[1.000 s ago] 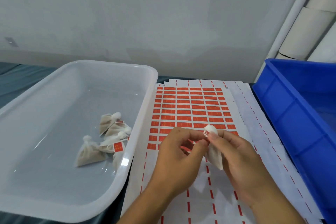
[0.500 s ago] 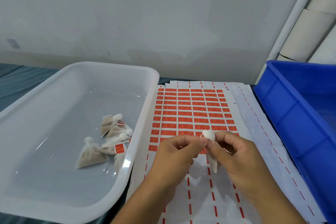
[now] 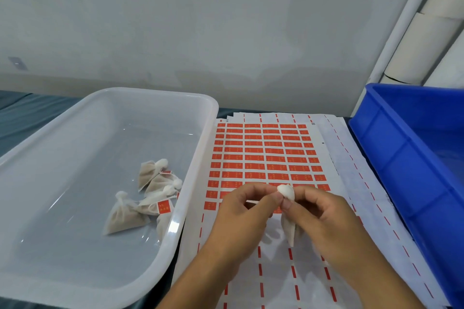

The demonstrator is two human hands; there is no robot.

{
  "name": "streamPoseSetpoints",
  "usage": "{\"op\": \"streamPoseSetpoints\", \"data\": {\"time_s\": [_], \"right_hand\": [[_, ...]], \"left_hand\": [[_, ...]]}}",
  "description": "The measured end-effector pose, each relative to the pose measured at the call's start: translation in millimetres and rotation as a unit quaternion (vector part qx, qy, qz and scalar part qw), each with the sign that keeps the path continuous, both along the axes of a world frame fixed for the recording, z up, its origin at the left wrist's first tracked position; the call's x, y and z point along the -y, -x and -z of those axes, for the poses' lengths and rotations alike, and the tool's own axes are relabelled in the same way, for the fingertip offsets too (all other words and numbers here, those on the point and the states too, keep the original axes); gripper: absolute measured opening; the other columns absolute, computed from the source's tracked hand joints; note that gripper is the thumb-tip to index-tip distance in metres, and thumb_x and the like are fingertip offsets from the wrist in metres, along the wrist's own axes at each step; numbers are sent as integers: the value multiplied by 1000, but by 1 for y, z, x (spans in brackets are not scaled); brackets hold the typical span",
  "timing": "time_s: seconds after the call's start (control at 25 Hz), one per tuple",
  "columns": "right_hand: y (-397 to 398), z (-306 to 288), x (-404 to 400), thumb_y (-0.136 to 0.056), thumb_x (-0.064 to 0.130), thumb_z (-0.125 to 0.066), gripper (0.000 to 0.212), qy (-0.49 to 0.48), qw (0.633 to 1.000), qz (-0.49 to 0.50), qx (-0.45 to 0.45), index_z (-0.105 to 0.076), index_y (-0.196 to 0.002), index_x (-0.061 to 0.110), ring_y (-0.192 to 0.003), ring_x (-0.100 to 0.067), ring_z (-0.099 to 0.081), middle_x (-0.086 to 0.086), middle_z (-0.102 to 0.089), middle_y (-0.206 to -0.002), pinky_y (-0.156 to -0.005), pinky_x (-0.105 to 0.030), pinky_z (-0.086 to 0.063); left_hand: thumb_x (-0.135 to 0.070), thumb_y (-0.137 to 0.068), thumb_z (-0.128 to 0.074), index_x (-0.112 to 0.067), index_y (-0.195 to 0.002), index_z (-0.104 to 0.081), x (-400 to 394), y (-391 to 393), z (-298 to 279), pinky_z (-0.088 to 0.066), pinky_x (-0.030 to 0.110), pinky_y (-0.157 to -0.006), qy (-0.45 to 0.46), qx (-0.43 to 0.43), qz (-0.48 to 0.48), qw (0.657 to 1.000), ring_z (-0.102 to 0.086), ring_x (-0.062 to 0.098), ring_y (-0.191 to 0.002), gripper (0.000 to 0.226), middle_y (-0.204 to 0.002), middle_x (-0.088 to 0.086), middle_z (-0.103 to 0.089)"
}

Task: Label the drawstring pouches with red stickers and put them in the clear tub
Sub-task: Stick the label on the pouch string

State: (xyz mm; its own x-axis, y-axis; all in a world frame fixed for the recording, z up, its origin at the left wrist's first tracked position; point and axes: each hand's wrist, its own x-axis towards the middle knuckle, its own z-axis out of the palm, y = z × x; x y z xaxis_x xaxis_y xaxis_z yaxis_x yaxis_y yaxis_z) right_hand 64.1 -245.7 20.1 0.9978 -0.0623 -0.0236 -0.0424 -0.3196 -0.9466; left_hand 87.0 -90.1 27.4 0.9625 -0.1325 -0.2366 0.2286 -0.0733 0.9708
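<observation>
My left hand [image 3: 244,208] and right hand [image 3: 324,218] both pinching one drawstring pouch [image 3: 288,223] above the sticker sheet [image 3: 266,155].

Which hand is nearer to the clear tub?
Left. The left hand is just right of the clear tub rim; the right hand is farther right, pinching the pouch.

tub [image 3: 200,118] left with pouches [image 3: 148,198] inside, sticker sheet [image 3: 266,153] middle, crate [image 3: 401,158] right
</observation>
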Motion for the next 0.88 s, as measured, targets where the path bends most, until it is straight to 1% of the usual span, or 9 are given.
{"op": "streamPoseSetpoints", "data": {"time_s": [0.12, 0.2, 0.24, 0.32, 0.4, 0.52, 0.68, 0.8, 0.88], "right_hand": [[2, -5, 3, -68, 65, -63, 35, -73, 996, -20, -39, -76, -97, 48, -98, -4, -70, 16, -75, -97, -79, -22, -59], [3, -7, 6, -75, 60, -68, 38, -128, 989, -37, -64, -76, -105, 38, -104, -15, -71, 6, -75, -105, -93, -39, -59], [4, -8, 6, -79, 57, -69, 39, -149, 985, -42, -71, -76, -109, 33, -108, -18, -70, 4, -74, -111, -97, -43, -57], [5, -8, 7, -80, 56, -69, 38, -164, 983, -40, -73, -75, -112, 35, -112, -13, -69, 10, -73, -116, -97, -39, -56], [5, -8, 6, -76, 58, -68, 39, -173, 982, -31, -72, -75, -110, 41, -109, -7, -68, 14, -73, -114, -91, -32, -57], [4, -7, 5, -73, 58, -69, 38, -186, 980, -23, -71, -76, -107, 42, -104, -1, -68, 15, -74, -108, -81, -23, -59], [4, -7, 2, -73, 54, -69, 34, -196, 978, -26, -61, -76, -105, 43, -105, -2, -67, 14, -73, -108, -77, -19, -58], [4, -5, 2, -69, 62, -69, 42, -171, 985, -25, -28, -72, -108, 48, -109, -3, -66, 18, -72, -112, -85, -23, -57], [5, -4, 2, -70, 63, -68, 43, -141, 990, -27, -5, -69, -110, 48, -109, -5, -67, 17, -71, -112, -90, -27, -56]], "left_hand": [[-43, -93, -67, -39, -91, -75, -1, 2, -1, -53, 16, -71, 14, 29, 38, 999, -68, 0, -89, 10, -91, -17, -74], [-42, -94, -66, -35, -87, -76, -2, 3, -2, -53, 19, -73, 26, 46, 56, 997, -69, 4, -84, 14, -88, -11, -75], [-42, -93, -66, -32, -84, -76, -3, 3, -2, -53, 20, -74, 33, 55, 57, 996, -69, 5, -82, 16, -86, -9, -74], [-48, -89, -66, -31, -82, -75, -4, 3, -2, -53, 20, -73, 34, 63, 54, 996, -70, 5, -82, 20, -85, -8, -74], [-55, -86, -61, -37, -84, -74, -2, 3, -1, -54, 18, -69, 20, 60, 49, 997, -70, 3, -84, 22, -86, -11, -74], [-47, -95, -59, -40, -84, -74, 1, 3, 0, -54, 19, -70, 37, 39, 35, 998, -70, 4, -83, 20, -84, -11, -74], [-39, -101, -54, -37, -80, -72, 3, 2, 2, -54, 17, -69, 52, 34, 14, 998, -70, 5, -78, 27, -81, -9, -72], [-37, -103, -51, -31, -83, -70, 5, 3, 3, -54, 15, -65, 53, 44, 2, 998, -70, 6, -79, 28, -83, -9, -73], [-35, -104, -48, -24, -92, -68, 6, 2, 3, -53, 14, -65, 60, 53, -10, 997, -71, 7, -81, 26, -86, -9, -73]]}}
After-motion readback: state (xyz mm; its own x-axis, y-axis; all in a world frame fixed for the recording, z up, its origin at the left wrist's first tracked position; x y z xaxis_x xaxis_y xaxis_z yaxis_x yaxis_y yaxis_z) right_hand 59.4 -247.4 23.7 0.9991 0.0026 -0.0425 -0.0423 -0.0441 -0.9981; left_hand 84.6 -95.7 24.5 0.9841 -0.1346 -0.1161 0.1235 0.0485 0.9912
